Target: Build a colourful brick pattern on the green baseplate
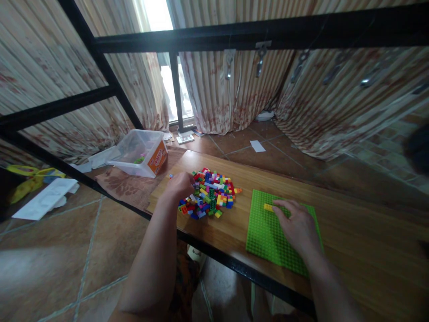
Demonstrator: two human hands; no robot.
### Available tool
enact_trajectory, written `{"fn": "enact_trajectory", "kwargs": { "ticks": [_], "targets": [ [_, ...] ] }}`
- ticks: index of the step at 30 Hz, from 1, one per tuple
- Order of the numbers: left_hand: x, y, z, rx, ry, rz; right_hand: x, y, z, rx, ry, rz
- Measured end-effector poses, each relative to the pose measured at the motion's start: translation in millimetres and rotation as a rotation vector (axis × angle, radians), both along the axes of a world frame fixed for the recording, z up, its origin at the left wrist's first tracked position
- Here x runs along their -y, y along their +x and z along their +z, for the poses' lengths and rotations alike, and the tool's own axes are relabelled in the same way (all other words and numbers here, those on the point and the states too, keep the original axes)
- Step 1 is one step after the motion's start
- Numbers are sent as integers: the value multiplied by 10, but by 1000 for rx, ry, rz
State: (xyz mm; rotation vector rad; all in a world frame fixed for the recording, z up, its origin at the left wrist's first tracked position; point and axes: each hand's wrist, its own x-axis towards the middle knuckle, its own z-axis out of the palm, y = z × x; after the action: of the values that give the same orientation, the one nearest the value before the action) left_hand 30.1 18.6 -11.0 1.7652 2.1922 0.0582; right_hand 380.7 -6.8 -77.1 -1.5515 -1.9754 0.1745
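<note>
A heap of small coloured toy bricks point(209, 192) lies on the wooden table. My left hand point(179, 185) is at the left edge of the heap, fingers curled down among the bricks; whatever is between the fingertips is hidden. To the right, a green studded baseplate point(261, 239) lies flat on the table. Over its upper part, my right hand point(296, 223) pinches a yellow brick point(268, 207) between thumb and fingers. Whether that brick is pressed onto the studs or just above them I cannot tell.
An open clear plastic box point(134, 154) with an orange label stands beyond the table's left end on a brown cloth point(117, 183). Black metal bars point(214, 39) cross in front of striped curtains point(231, 89). A white paper point(257, 146) lies on the tiled floor.
</note>
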Motion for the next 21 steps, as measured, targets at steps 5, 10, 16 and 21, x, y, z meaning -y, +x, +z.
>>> {"fn": "enact_trajectory", "kwargs": {
  "ticks": [5, 10, 16, 21],
  "targets": [
    [-31, 35, -18, -4, -6, 19, 25, 9, 0, 8, 17, 8],
    [-7, -22, -2, 87, 47, -10, 30, -7, 6, -38, 37, 14],
    [18, 105, 81, 480, 135, -99, 72, -140, 78, -122, 71, 3],
    [13, 457, 31, 796, 111, -336, 137, -315, 152, -234, 53, 78]
  ]
}}
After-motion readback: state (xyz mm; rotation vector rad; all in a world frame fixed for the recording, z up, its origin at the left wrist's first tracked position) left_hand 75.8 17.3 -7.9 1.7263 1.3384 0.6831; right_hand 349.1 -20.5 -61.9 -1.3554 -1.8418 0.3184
